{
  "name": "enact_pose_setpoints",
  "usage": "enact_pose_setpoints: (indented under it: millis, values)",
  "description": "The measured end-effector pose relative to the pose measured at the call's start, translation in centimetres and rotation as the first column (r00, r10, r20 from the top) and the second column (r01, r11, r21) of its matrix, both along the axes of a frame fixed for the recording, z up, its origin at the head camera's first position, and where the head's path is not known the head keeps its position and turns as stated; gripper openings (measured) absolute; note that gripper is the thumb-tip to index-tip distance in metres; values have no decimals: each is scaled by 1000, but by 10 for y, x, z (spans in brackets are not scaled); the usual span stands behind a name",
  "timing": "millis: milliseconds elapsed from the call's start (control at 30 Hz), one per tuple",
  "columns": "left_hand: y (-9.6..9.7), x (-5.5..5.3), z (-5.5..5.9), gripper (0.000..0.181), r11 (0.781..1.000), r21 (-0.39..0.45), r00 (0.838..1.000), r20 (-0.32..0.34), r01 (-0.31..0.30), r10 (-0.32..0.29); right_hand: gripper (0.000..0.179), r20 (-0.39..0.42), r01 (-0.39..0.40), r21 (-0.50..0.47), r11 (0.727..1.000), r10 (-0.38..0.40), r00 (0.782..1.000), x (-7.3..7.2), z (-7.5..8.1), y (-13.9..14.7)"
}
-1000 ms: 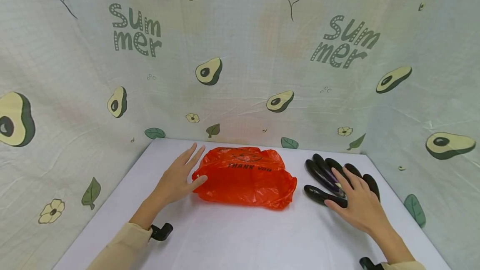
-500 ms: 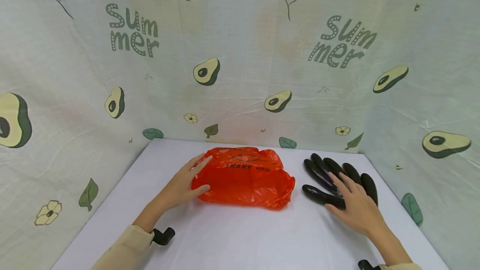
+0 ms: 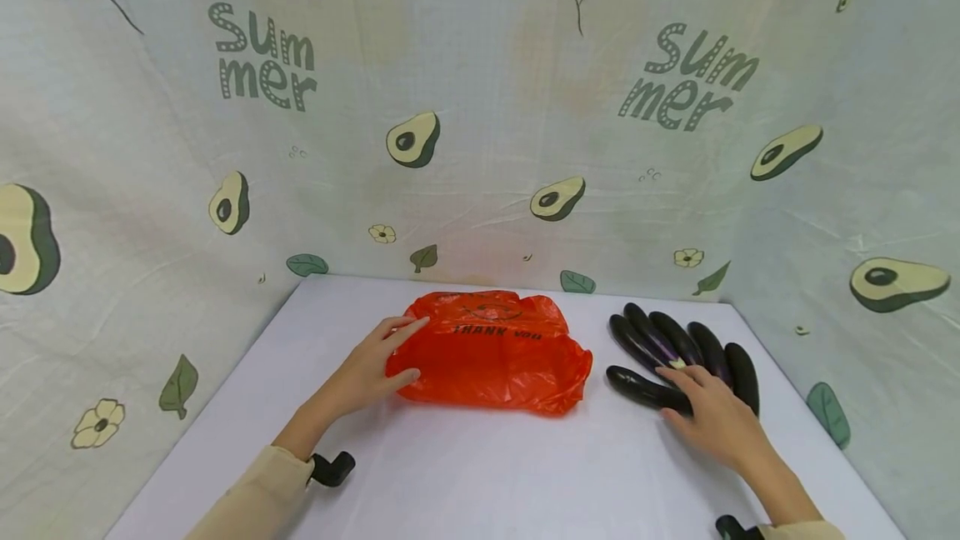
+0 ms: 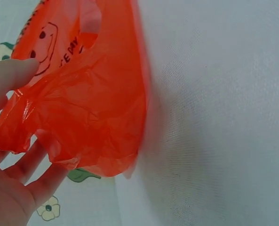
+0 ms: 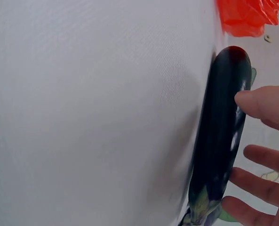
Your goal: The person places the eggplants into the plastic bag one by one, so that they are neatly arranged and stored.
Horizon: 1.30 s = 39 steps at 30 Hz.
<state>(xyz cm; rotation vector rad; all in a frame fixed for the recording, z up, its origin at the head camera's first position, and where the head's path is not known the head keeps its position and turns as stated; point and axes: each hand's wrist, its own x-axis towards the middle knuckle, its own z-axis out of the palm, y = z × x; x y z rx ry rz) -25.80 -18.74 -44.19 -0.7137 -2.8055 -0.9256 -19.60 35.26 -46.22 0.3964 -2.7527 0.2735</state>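
A red plastic bag [image 3: 480,361] printed "THANK YOU" lies on the white table, its inside hidden. At its left end is my left hand [image 3: 367,369], thumb on the near side and fingers over the far side. The left wrist view shows the bag's crumpled edge [image 4: 68,117] between thumb and spread fingers, without a tight grip. Over at the right, several dark eggplants [image 3: 633,344] lie fanned out. My right hand [image 3: 716,415] hovers over the stem end of the nearest eggplant [image 3: 641,387], fingers loosely bent; in the right wrist view its thumb overlaps that eggplant [image 5: 219,117], contact unclear.
The white table [image 3: 480,473] ends against a cloth backdrop [image 3: 480,40] with avocado and "summer" prints, which also closes in both sides. A gap of bare table separates the bag from the eggplants. Each wrist wears a black camera mount [image 3: 333,469].
My left hand has moved right and slightly down, onto the bag's left end. The right hand's fingers have drawn back and bent toward the nearest eggplant. Bag and eggplants lie as before.
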Motion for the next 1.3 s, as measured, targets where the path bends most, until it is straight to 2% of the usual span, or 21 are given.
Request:
enact_pose_setpoints:
  millis: [367,700,1000,1300]
  values:
    - [0,-4,-1,85,1000,18,1000,29,0,0,51,4,-14,48,999,14,1000,-6,-1,7]
    - [3,-6,4,84,1000,25,999,33,15,-16,53,67,-26,50,998,22,998,-8,1,10]
    - [4,-8,2,81,999,34,999,23,23,-24,55,113,-41,44,998,35,993,-9,3,11]
    - [6,-5,-1,78,1000,12,1000,5,1,-1,58,170,-29,42,999,21,985,-8,0,12]
